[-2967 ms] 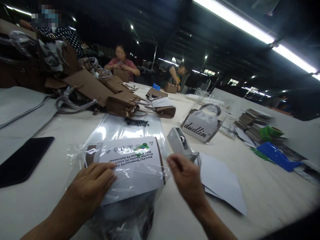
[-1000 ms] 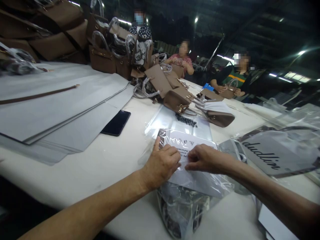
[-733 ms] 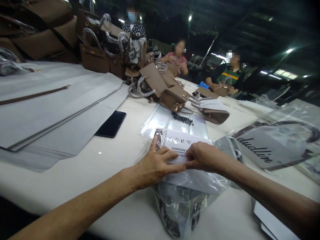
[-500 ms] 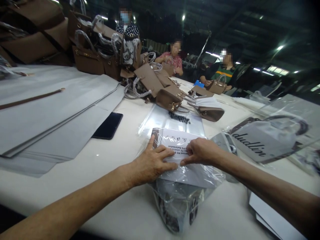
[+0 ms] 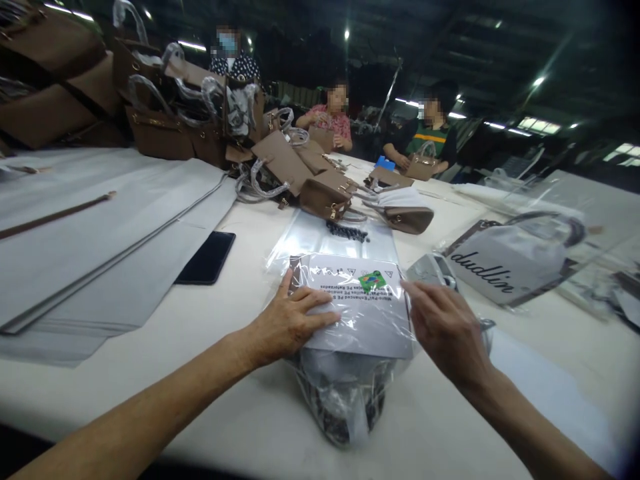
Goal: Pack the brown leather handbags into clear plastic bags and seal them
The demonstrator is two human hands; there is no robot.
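A white printed sheet (image 5: 370,327) with a green patch near its upper edge lies under or in clear plastic, in front of me. My left hand (image 5: 295,320) rests on its left part with the fingers spread. At the right edge of the sheet is my right hand (image 5: 445,327), its fingers bent together; whether it pinches the plastic is too blurred to tell. Below the sheet, toward me, bulges a clear plastic bag (image 5: 345,407) with dark shapes inside. Flat clear plastic (image 5: 310,233) with a small dark heap on it extends beyond the sheet.
A black phone (image 5: 207,259) and grey sheets (image 5: 100,267) lie left. Brown handbags (image 5: 160,137) are piled behind. A wrapped bag marked "dudlin" (image 5: 510,260) is at right. Three people (image 5: 330,120) stand or sit across the white table (image 5: 210,393).
My right hand has moved right, off the middle of the sheet to its edge, uncovering more print and the green patch. The left hand stays on the sheet. The whole view has shifted slightly.
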